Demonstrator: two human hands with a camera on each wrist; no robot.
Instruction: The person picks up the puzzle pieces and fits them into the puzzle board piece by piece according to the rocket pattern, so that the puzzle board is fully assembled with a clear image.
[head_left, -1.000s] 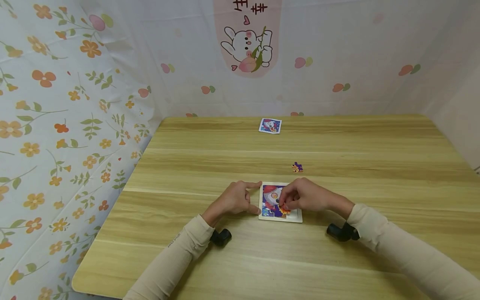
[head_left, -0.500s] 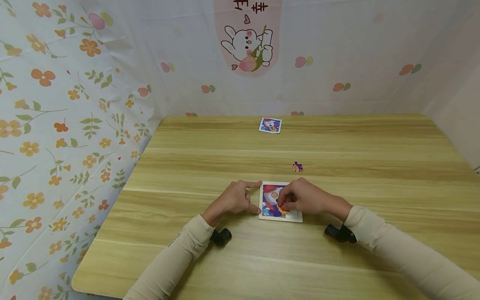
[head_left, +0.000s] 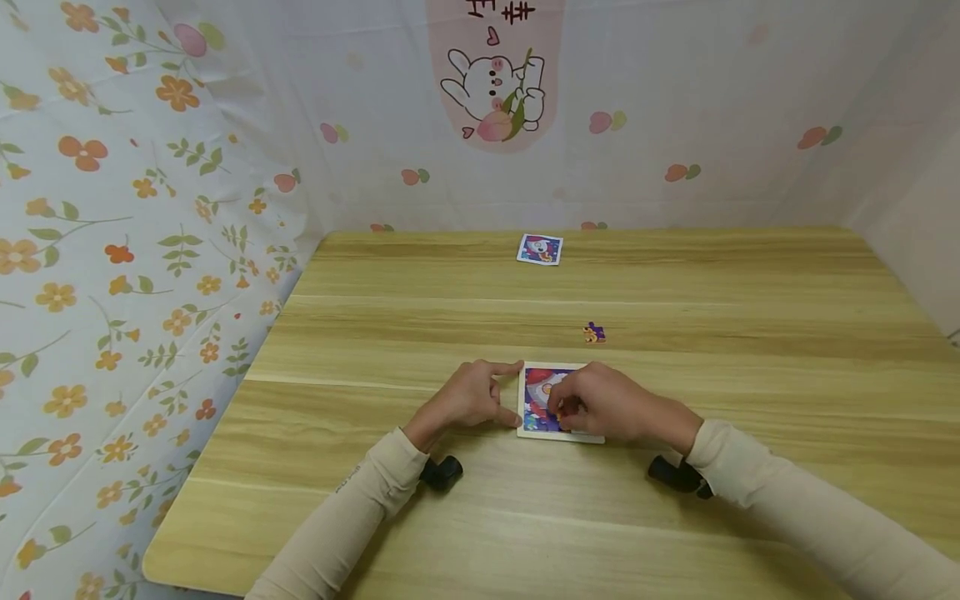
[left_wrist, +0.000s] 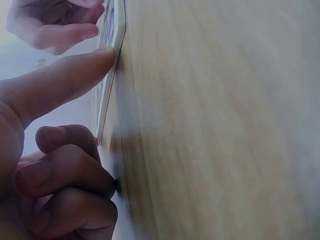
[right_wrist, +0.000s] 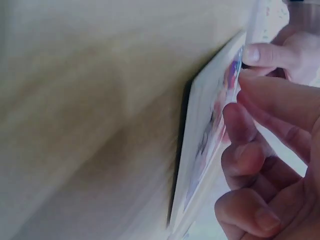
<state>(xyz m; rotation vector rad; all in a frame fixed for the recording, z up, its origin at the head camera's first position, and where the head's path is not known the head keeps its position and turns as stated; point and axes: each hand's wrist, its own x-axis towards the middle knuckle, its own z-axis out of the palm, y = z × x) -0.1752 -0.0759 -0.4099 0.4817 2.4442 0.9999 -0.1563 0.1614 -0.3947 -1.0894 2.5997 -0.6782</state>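
A shallow jigsaw board (head_left: 546, 435) with a pale rim lies on the table, its picture in red, white and purple. My left hand (head_left: 468, 396) braces its left edge, thumb and index finger spread straight to the two corners, the other fingers curled. Over the picture, my right hand (head_left: 611, 404) pinches a puzzle piece (head_left: 560, 417) with thumb and index finger; only a bit of orange shows. That hand covers much of the board's right side. In the right wrist view the fingertips (right_wrist: 245, 77) meet low over the board, hiding the piece.
One loose purple and orange puzzle piece (head_left: 594, 333) lies beyond the board. Farther back is a small picture card (head_left: 539, 249). The wooden table (head_left: 420, 308) meets a patterned cloth (head_left: 360, 108) at the back. Black wrist devices (head_left: 441, 473) sit under both sleeves.
The right hand's fingertips have shifted slightly left and down over the board, covering more of the orange patch. The left hand stays at the board's edge.
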